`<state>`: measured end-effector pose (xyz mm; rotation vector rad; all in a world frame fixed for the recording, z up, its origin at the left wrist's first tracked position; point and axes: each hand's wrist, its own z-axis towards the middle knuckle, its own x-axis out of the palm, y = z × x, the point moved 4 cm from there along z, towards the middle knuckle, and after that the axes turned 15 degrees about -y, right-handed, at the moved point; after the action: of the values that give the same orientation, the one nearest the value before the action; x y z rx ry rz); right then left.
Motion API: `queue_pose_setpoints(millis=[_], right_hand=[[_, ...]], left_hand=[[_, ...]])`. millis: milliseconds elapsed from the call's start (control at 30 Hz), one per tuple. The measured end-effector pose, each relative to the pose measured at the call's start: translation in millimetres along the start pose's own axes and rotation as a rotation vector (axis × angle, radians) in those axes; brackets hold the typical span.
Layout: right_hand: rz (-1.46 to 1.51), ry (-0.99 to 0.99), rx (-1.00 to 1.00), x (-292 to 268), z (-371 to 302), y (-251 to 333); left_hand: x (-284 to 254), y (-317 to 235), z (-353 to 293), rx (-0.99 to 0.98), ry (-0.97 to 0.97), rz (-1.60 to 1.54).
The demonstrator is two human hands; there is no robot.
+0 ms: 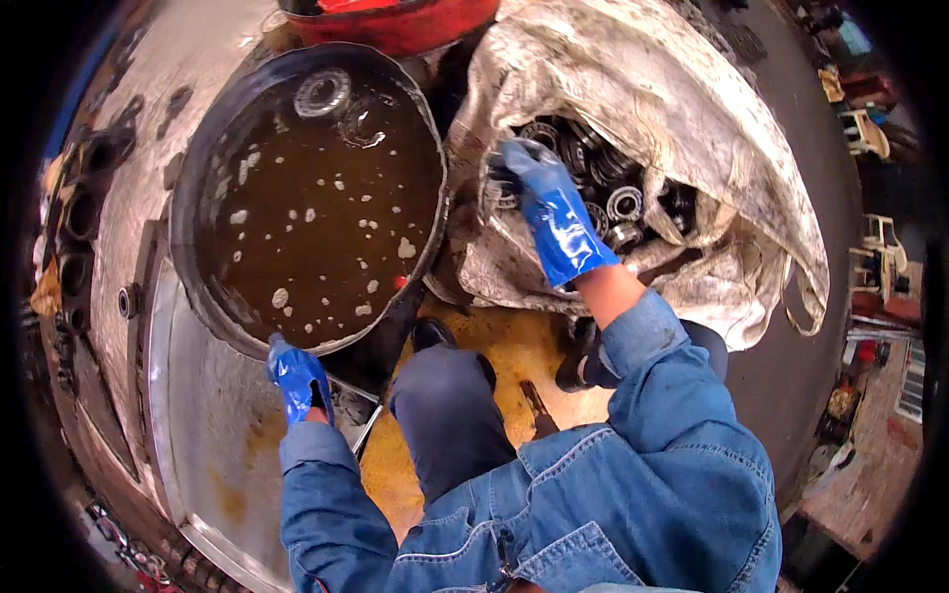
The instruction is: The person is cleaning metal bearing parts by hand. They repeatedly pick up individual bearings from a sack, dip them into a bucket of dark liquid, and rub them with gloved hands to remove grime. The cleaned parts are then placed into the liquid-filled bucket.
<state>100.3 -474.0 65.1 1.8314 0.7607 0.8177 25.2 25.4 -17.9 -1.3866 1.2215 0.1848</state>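
My right hand (546,193), in a long blue rubber glove, reaches into the mouth of a large dirty white woven sack (633,79). Its fingers curl over a metal bearing (503,194) at the left side of the opening; the glove hides part of the grip. Several more greasy bearings (625,204) lie heaped inside the sack. My left hand (297,381), gloved the same way, is at the near edge of a round dark tub (186,237), fingers extended toward the rim, with nothing seen in it. Brown liquid with pale foam patches fills the tub, and a bearing ring (322,92) shows at its far side.
A red drum (395,28) stands behind the tub. Left of my legs is a grey metal tray (213,425), with dark rings (79,214) along the far left. Yellow flooring (474,341) lies beneath my feet. Chairs (883,242) and clutter line the right.
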Motion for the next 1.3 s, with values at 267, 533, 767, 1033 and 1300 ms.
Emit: queue_pose_setpoints(millis=[267, 533, 767, 1033, 1300], right_hand=[[-1.251, -0.399, -0.087, -251.9, 67.1, -170.1], [-1.275, -0.022, -0.748, -180.6, 134.8, -249.4], [-1.196, 0.016, -0.693, -232.6, 177.2, -257.4], [-1.909, 0.453, -0.145, -104.5, 40.5, -161.3], [-0.480, 0.551, 0.244, -82.0, -34.7, -13.1]], left_hand=[[-7.6, -36.5, -46.5, 0.203, 0.133, -0.024], [-12.9, -56.9, -66.6, -0.018, 0.122, -0.097], [13.6, -76.2, -90.5, -0.009, 0.207, -0.296], [-28.2, 7.6, -26.3, 0.076, -0.026, -0.108], [-7.7, -24.8, -45.1, -0.277, -0.218, -0.281]])
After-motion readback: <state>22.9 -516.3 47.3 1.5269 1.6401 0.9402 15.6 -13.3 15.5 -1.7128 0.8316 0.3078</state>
